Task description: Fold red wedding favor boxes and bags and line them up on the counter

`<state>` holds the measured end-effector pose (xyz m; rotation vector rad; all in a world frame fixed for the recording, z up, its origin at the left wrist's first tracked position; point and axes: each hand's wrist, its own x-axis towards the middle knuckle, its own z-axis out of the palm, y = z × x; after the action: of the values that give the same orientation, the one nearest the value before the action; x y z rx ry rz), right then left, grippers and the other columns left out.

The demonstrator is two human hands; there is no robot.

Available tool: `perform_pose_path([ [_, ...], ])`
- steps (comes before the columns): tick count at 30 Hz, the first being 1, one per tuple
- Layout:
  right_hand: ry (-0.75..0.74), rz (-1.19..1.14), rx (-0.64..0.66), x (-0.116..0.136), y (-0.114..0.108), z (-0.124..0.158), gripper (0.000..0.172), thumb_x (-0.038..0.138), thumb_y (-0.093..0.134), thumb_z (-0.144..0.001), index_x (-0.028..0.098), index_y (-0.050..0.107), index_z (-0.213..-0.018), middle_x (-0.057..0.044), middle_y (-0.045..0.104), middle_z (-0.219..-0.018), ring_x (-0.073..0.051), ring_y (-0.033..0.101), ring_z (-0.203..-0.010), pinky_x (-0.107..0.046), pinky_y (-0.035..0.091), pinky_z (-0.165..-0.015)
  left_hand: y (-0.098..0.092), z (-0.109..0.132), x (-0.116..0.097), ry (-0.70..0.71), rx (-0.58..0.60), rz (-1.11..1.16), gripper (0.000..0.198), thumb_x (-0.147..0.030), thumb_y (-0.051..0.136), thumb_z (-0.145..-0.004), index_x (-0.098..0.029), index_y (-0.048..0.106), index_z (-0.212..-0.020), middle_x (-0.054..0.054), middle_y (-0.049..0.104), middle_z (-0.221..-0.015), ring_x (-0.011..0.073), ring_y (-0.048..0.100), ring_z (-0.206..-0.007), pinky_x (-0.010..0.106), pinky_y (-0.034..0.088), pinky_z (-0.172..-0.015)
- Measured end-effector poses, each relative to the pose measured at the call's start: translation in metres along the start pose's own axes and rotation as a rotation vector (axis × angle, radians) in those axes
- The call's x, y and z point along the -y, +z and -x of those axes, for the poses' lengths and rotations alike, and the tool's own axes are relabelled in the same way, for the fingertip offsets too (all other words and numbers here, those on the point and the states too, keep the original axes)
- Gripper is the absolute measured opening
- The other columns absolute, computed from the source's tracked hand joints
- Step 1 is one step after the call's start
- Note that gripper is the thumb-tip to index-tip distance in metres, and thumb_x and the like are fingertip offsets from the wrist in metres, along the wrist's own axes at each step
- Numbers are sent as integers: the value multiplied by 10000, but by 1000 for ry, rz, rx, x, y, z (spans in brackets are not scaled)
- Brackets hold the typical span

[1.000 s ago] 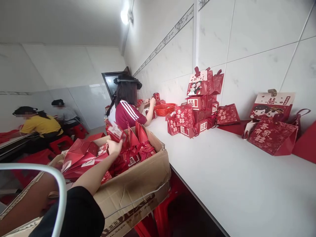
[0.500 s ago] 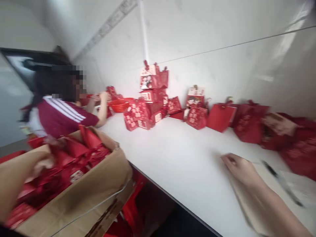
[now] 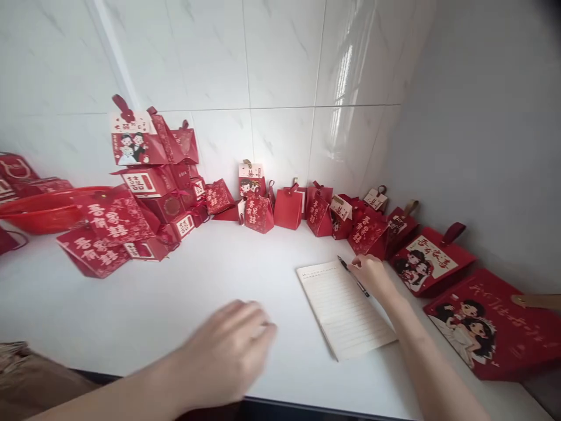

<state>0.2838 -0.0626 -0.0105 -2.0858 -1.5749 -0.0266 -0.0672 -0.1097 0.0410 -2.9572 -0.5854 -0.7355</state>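
A lined notepad (image 3: 350, 321) lies on the white table with a few lines of handwriting at its top. Across its upper right edge rests a black pen (image 3: 362, 286). My right hand (image 3: 372, 273) is at the pen's upper end, thumb and fingertips pinched against it. Left of the notepad, my left hand (image 3: 228, 354) hovers over the table, palm down and blurred by motion. Its fingers are loosely bent with the thumb apart, and I see nothing in it.
Red wedding gift boxes (image 3: 138, 181) are stacked at the left. More boxes (image 3: 288, 207) line the wall, with larger ones (image 3: 504, 327) at the right. A red basin (image 3: 48, 213) stands far left; brown cardboard (image 3: 35, 380) shows in the lower left corner.
The view has swung right, and the co-worker has left it. My left hand has come out of the cardboard box to above the table. My right hand has moved to the pen.
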Motion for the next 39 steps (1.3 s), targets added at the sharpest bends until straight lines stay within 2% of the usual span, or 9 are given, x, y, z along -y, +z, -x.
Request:
perform_pose_path([
  [2, 13, 40, 7, -4, 2, 3, 70, 196, 580, -797, 146, 623, -773, -152, 665, -871, -287, 627, -840, -325, 446, -726, 33, -31, -16, 179, 68, 70, 230, -152, 434, -834, -160, 623, -965, 120, 662, -973, 267, 590, -1006, 385, 493, -822],
  [5, 19, 82, 41, -8, 5, 5, 96, 222, 588, -822, 139, 624, -855, -139, 663, -902, -257, 630, -828, -296, 439, -711, 91, -74, -29, 183, 54, 213, 336, -219, 468, -825, -80, 579, -1110, 181, 608, -1165, 307, 513, -1171, 422, 453, -957],
  [8, 15, 107, 84, -8, 10, 6, 120, 197, 580, -831, 137, 612, -929, -113, 671, -856, -242, 630, -832, -272, 427, -693, 124, -88, -30, 149, 160, 349, 410, -276, 483, -834, -96, 541, -1198, 181, 550, -1289, 310, 438, -1270, 470, 375, -1053],
  [16, -1, -15, 38, 5, 3, 5, 446, 120, 406, -807, 145, 469, -1249, -85, 635, -820, -238, 595, -709, -301, 390, -638, 102, -68, -28, 126, 387, 415, 433, -308, 473, -863, -117, 504, -1251, 123, 481, -1386, 263, 381, -1327, 454, 285, -1123],
  [19, 27, -449, -82, 15, -2, 5, 360, 210, 396, -756, 172, 581, -1063, -44, 598, -732, -200, 539, -617, -304, 394, -615, 107, -64, -29, 151, 348, 364, 412, -312, 503, -846, -111, 527, -1205, 116, 518, -1349, 258, 400, -1307, 433, 284, -1122],
  [22, 66, -1013, -2, 28, 8, 9, 274, 282, 500, -700, 194, 561, -952, -25, 608, -720, -180, 545, -638, -285, 424, -599, 119, -59, -30, 169, 238, 347, 394, -326, 531, -827, -123, 543, -1165, 97, 559, -1297, 242, 423, -1278, 417, 277, -1124],
  [25, 143, -1240, 72, 39, 25, 14, 315, 339, 680, -672, 222, 466, -870, 7, 616, -661, -164, 557, -606, -271, 441, -594, 126, -56, -30, 186, 158, 321, 353, -336, 502, -845, -135, 553, -1130, 85, 590, -1248, 238, 446, -1245, 473, 231, -1130],
  [32, 261, -1211, 43, 45, 40, 19, 410, 628, 482, -822, 226, 428, -764, 26, 546, -597, -142, 490, -513, -240, 391, -481, 130, -55, -32, 211, 4, 169, 288, -317, 396, -904, -142, 598, -1011, 72, 618, -1160, 220, 472, -1170, 521, 120, -1131],
  [39, 138, -755, -5, 47, 35, 24, 327, 385, 579, -755, 207, 385, -560, 60, 379, -506, -104, 346, -484, -230, 305, -477, 129, -56, -32, 210, 19, 124, 282, -325, 410, -896, -160, 614, -999, 61, 612, -1151, 216, 450, -1174, 501, 180, -1113],
])
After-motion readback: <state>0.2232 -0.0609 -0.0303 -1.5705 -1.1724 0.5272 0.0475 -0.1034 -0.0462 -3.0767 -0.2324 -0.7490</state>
